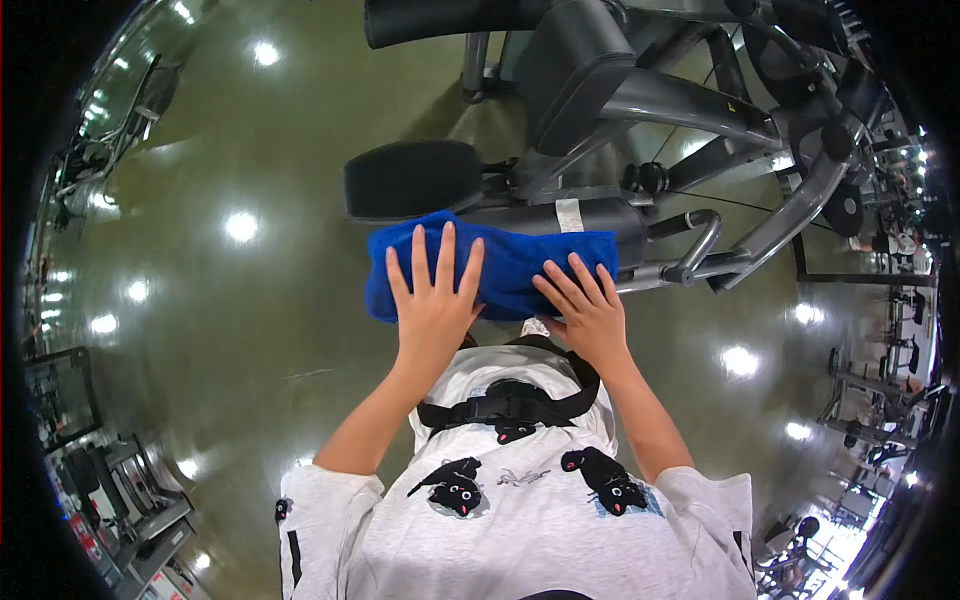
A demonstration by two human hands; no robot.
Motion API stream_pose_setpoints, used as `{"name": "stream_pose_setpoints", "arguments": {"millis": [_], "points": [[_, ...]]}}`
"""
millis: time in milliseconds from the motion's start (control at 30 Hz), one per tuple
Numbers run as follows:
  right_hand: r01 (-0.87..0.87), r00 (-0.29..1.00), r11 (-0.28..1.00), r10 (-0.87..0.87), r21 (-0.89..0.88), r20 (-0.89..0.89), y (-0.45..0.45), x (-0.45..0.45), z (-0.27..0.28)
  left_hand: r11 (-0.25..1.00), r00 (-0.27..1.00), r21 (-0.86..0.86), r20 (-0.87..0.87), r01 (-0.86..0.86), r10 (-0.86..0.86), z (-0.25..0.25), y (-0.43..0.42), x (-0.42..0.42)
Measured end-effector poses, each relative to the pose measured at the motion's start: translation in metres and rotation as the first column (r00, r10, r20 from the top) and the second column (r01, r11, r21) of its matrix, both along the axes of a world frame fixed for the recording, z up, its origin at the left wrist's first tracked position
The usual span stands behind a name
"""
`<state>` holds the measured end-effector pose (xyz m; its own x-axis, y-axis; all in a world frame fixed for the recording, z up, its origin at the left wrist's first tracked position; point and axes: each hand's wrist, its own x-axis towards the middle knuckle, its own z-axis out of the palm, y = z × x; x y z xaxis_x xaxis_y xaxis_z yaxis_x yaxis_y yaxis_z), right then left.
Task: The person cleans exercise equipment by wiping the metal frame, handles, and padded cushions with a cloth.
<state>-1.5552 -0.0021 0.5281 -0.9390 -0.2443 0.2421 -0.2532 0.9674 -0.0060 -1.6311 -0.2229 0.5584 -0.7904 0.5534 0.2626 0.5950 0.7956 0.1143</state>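
A blue towel lies spread over a dark padded part of a gym machine. My left hand rests on the towel's left half, its fingers spread apart and pointing away from me. On the right half lies my right hand, fingers also stretched out, with its thumb near the towel's lower edge. Neither hand's fingers are wrapped round the cloth. Most of the padding under the towel is hidden. A pale strip shows on the pad just beyond the cloth.
Beyond the towel is a black oval pad, with a larger seat-like pad behind it. Grey metal tubes and a bent handle stand to the right. Shiny greenish floor surrounds me; other gym equipment lines the edges.
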Motion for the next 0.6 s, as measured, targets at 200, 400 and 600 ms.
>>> {"name": "stream_pose_setpoints", "arguments": {"millis": [200,400,600], "points": [[0.121,0.993,0.986,-0.12,-0.113,0.015,0.018,-0.003,0.019,0.994,0.994,0.021,-0.021,0.108,-0.107,-0.005,0.034,-0.008],[0.201,0.977,0.958,-0.181,-0.204,0.114,0.043,-0.015,0.039,0.989,0.99,0.07,-0.069,0.13,-0.126,-0.011,0.07,-0.005],[0.199,0.97,0.952,-0.157,-0.235,0.186,0.046,-0.026,0.05,0.982,0.985,0.08,-0.028,0.173,-0.172,0.001,0.041,-0.012]]}}
